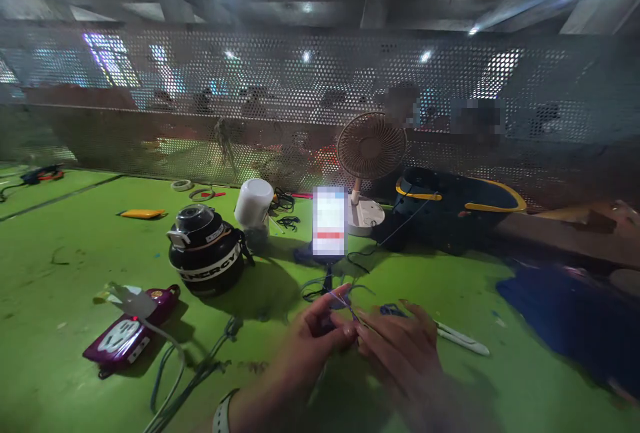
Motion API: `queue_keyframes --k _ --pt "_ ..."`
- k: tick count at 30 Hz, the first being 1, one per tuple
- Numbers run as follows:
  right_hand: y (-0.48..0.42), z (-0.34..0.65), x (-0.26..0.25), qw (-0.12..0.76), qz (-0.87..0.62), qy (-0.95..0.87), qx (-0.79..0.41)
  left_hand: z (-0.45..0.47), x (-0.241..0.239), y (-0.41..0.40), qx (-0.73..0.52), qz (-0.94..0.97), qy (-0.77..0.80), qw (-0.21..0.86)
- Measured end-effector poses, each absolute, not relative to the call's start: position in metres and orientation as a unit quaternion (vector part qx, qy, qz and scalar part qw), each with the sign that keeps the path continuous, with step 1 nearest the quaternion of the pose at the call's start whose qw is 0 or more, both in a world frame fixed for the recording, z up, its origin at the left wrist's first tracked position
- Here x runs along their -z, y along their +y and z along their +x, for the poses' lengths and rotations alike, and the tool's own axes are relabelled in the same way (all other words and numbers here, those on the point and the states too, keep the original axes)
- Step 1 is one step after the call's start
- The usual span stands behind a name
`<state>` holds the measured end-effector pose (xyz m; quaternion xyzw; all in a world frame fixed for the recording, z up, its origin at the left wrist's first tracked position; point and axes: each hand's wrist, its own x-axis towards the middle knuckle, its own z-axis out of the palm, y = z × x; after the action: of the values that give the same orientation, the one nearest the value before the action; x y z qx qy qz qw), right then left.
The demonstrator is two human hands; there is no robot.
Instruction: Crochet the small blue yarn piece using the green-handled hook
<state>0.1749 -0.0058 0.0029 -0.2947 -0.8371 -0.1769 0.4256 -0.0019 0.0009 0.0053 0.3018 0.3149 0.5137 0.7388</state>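
Observation:
My left hand (313,336) and my right hand (400,350) meet low in the centre of the head view, fingertips close together. Between them runs a thin purplish cord (345,300), pinched by the fingers of each; its ends are too fine to follow. A small bundle of blue strands (393,310) lies by my right hand's raised fingers. Just right of that hand is a slim white-handled tool (465,340), its left end hidden by the hand. Beyond my fingertips stands a lit phone (330,220) on a dark stand, its screen blurred out.
Left on the green table (280,293) are a purple power strip (125,340) with cables and a black bottle (207,253). A white container (255,203), a fan (370,153) and a dark, yellow-edged bin (450,213) line the back. Dark blue cloth (575,320) lies right.

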Motion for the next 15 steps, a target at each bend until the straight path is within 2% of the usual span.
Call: queue_keyframes --k 4,9,15 --pt "-0.006 0.179 -0.008 0.448 -0.316 -0.829 0.112 -0.010 -0.012 0.003 -0.474 0.276 0.287 0.785" --pt "0.004 0.194 -0.006 0.464 -0.261 -0.839 0.111 -0.016 -0.021 0.006 -0.470 0.258 0.272 0.799" --pt "0.007 0.206 -0.009 0.452 -0.297 -0.841 -0.004 -0.020 -0.025 0.009 -0.467 0.270 0.268 0.799"
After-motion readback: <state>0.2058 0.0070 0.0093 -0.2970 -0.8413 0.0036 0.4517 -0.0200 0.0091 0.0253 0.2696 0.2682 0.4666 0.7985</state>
